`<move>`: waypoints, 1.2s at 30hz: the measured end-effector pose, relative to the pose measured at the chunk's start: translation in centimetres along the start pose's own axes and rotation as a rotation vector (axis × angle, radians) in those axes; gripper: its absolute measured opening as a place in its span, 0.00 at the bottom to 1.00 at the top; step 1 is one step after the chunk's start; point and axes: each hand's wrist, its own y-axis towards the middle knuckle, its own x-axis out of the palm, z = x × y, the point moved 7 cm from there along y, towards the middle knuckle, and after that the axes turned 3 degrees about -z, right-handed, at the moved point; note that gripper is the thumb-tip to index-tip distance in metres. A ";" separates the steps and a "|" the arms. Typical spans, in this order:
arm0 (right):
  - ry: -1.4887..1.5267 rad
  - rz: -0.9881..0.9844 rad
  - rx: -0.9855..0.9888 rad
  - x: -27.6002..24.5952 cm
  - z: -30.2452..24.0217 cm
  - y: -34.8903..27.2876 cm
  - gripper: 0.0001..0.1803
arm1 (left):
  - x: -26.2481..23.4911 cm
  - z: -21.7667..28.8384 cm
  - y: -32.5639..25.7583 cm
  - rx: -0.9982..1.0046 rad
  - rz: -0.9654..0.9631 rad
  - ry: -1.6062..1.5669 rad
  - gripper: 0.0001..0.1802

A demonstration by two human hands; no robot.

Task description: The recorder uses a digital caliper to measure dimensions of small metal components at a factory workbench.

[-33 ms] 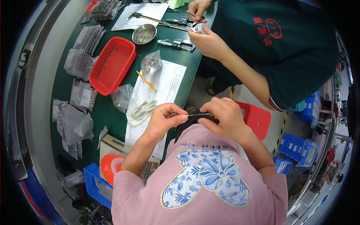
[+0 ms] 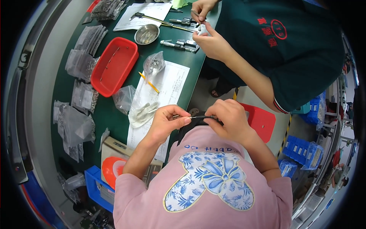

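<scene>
A thin, dark metal rod [image 2: 199, 116] lies crosswise in front of my shirt, just off the table's right edge. My left hand [image 2: 166, 121] pinches its left end between thumb and forefinger. A small shiny bit, too tiny to name, shows at those fingertips. On the other end, the thumb and fingers of my right hand [image 2: 230, 117] are closed. Left of my left hand, a white glove [image 2: 142, 114] rests on a printed drawing sheet [image 2: 176, 82]. A yellow pencil [image 2: 149, 83] and a clear bag of small metal parts [image 2: 154, 65] lie farther up the sheet.
A red tray [image 2: 121, 63] holds several thin pins. Bagged parts [image 2: 82, 128] line the table's left side. Calipers [image 2: 160, 22], micrometers [image 2: 178, 45] and a metal bowl [image 2: 146, 35] are at the back. A co-worker's hands [image 2: 207, 34] hold a small tool. A red stool [image 2: 263, 120] stands at right.
My right thumb and fingertips have closed in on the rod, which they held more loosely. My left hand stays put. The co-worker's hands have shifted slightly.
</scene>
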 end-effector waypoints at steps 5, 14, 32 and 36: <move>-0.087 -0.036 -0.082 0.0 0.1 -0.2 0.09 | 0.5 0.0 0.1 -0.008 -0.005 -0.036 0.06; -0.008 -0.007 -0.036 0.0 0.6 -0.4 0.10 | 0.8 -0.2 0.2 -0.013 -0.016 -0.062 0.06; -0.072 -0.053 -0.158 1.0 1.0 -0.9 0.09 | 1.3 -0.3 0.2 -0.052 -0.024 -0.052 0.06; 0.001 0.011 -0.008 0.5 0.9 -0.5 0.08 | 1.3 -0.6 0.2 -0.059 -0.034 -0.077 0.05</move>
